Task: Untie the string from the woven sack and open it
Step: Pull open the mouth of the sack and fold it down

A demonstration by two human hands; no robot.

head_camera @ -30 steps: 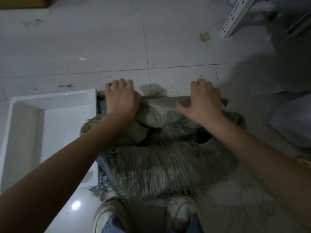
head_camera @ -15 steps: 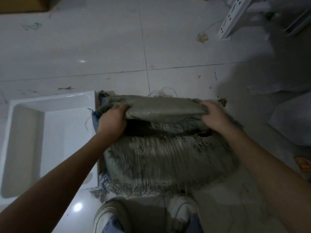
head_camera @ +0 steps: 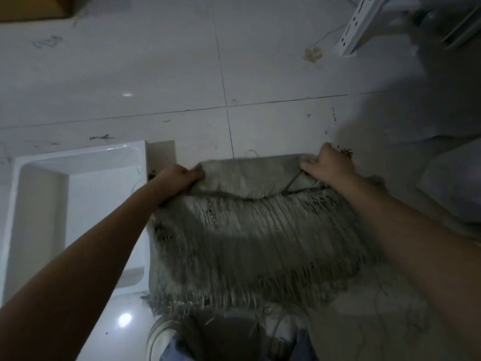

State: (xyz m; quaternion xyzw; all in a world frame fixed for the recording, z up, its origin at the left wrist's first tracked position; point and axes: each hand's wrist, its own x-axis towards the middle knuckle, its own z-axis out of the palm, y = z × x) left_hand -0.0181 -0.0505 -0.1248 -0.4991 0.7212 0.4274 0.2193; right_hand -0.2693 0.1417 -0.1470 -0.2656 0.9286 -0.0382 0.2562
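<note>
Both hands, left hand (head_camera: 177,177) and right hand (head_camera: 328,165), apparently grip woven sack (head_camera: 250,230) far edge.

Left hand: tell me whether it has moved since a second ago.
Yes. The left hand has pulled back toward the person and left toward the white tray, now gripping the sack at its corner.

Head view: your left hand (head_camera: 177,177) and right hand (head_camera: 329,165) grip the far corners of the frayed woven sack (head_camera: 250,238) on the tiled floor (head_camera: 156,69); a white tray (head_camera: 78,157) lies just left of your left hand.
</note>
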